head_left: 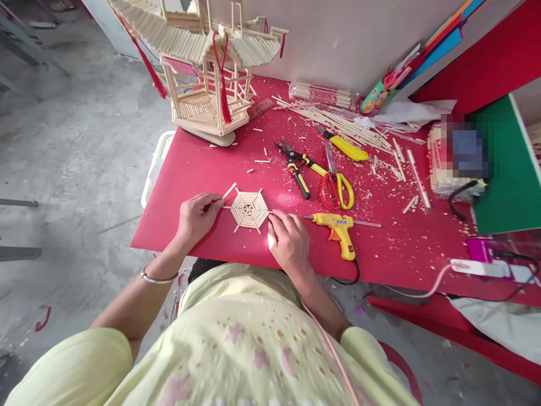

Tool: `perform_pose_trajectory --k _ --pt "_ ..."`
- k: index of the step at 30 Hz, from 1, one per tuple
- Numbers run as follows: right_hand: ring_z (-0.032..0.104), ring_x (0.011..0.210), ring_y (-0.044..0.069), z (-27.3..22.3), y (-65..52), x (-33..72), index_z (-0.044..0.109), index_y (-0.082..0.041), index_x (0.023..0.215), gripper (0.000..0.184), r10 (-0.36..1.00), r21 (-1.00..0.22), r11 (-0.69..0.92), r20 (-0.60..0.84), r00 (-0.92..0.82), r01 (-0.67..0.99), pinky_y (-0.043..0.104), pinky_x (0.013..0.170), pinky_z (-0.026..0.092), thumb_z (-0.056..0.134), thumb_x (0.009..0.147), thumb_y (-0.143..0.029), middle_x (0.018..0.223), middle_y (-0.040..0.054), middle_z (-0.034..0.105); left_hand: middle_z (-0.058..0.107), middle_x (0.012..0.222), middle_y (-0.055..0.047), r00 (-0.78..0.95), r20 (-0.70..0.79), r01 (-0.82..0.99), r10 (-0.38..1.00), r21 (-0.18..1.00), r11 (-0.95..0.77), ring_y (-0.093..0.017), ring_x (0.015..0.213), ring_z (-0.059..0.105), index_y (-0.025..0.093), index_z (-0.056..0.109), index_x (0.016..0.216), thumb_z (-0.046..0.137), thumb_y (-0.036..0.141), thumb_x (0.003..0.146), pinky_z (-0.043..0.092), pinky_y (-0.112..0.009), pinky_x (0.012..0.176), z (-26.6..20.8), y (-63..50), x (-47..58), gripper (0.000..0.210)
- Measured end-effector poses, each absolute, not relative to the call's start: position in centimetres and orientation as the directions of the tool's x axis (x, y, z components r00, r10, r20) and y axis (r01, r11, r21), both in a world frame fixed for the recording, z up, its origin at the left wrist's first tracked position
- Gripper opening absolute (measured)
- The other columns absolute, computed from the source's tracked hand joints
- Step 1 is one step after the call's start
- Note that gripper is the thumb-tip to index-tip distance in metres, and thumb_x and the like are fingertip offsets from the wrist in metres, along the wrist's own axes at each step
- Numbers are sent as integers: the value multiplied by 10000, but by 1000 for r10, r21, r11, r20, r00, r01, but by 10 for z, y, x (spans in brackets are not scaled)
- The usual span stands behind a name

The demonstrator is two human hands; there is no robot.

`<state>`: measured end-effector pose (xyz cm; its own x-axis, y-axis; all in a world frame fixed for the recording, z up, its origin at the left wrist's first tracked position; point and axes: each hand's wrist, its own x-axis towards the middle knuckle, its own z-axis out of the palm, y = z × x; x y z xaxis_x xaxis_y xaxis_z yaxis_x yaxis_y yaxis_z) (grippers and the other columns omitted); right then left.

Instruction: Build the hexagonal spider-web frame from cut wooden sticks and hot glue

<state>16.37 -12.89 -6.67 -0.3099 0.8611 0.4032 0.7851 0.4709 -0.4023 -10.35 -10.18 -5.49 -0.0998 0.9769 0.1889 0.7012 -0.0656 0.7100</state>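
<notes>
A hexagonal web-like piece made of thin wooden sticks (249, 210) lies flat on the red table between my hands. My left hand (198, 217) pinches a short wooden stick (229, 191) that slants up beside the piece's upper left edge; whether the two touch I cannot tell. On the other side, my right hand (289, 237) has its fingers closed at the tip of the piece's right spoke. A yellow glue gun (338, 225) with a clear glue stick in its back lies just right of that hand.
A stick-built pavilion model (211, 90) with red tassels stands at the back left. Pliers (298, 163), scissors (333, 180) and a yellow utility knife (347, 148) lie beyond the glue gun. Loose sticks (338, 121) and scraps spread behind. A power strip (482, 268) sits right.
</notes>
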Motion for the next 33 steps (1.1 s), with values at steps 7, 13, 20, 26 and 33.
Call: perform_pose_trajectory --k 7,13,20,26,33 --pt "604 1139 276 -67 -129 164 691 -199 1294 345 858 -396 475 406 -314 786 447 1036 526 547 986 -143 1301 96 710 790 903 -38 -101 192 711 976 700 -65 -167 778 685 204 782 947 622 412 946 503 -264 726 -53 -102 -102 262" --pt "602 1141 281 -67 -129 163 688 -218 1312 355 864 -401 468 396 -312 788 458 1040 523 543 993 -157 1309 92 706 788 901 -37 -102 188 713 977 699 -60 -170 777 679 209 784 948 613 406 945 510 -267 725 -53 -102 -102 262" --pt "602 1136 279 -66 -129 163 694 -198 1291 335 861 -391 470 399 -314 791 449 1034 525 538 998 -155 1306 93 708 789 909 -37 -86 209 706 974 703 -88 -167 782 681 203 784 951 620 377 946 507 -268 733 -54 -101 -103 239" --pt "598 1141 280 -67 -129 164 687 -216 1315 364 865 -406 469 390 -315 784 464 1038 522 538 989 -150 1316 95 702 783 900 -38 -92 196 714 976 697 -73 -168 775 674 207 781 942 611 397 947 503 -271 729 -54 -102 -101 255" --pt "597 1146 281 -68 -129 164 683 -218 1314 370 865 -399 468 387 -319 788 458 1038 526 559 974 -140 1320 95 695 779 911 -43 -37 186 714 982 693 -104 -179 791 679 214 794 938 600 412 954 496 -286 729 -48 -90 -108 278"
